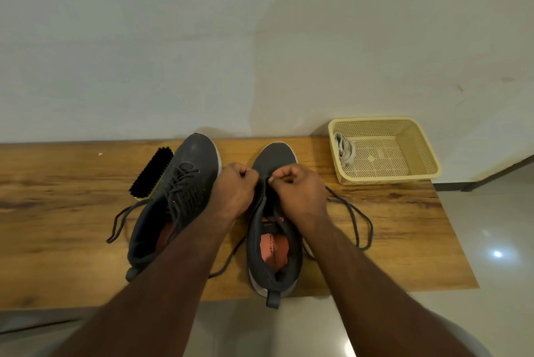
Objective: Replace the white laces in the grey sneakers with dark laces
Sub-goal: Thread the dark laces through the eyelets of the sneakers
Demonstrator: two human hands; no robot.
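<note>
On the wooden table [404, 226] two grey sneakers stand side by side, toes toward twelve o'clock. The left sneaker [185, 183] already carries a dark lace, loosely crossed and untied. The right sneaker [273, 241] sits at the centre, and a dark lace [357, 218] trails off it toward three o'clock in a slack loop, with another strand running toward seven o'clock.

The left hand [235, 192] and right hand [297, 192] both have their fingers curled tight near the lower eyelets; each seems to pinch the lace or the eyelet edge, though the exact contact is hidden.

The lace looks light, limp and easily tangled, so it is best held near its stiff tip. The shoe's upper looks soft and should yield when the eyelet row is pulled.

At two o'clock a cream basket [427, 154] holds the bundled white laces [344, 148]. A black brush [153, 171] lies at ten o'clock, beside the left sneaker.
</note>
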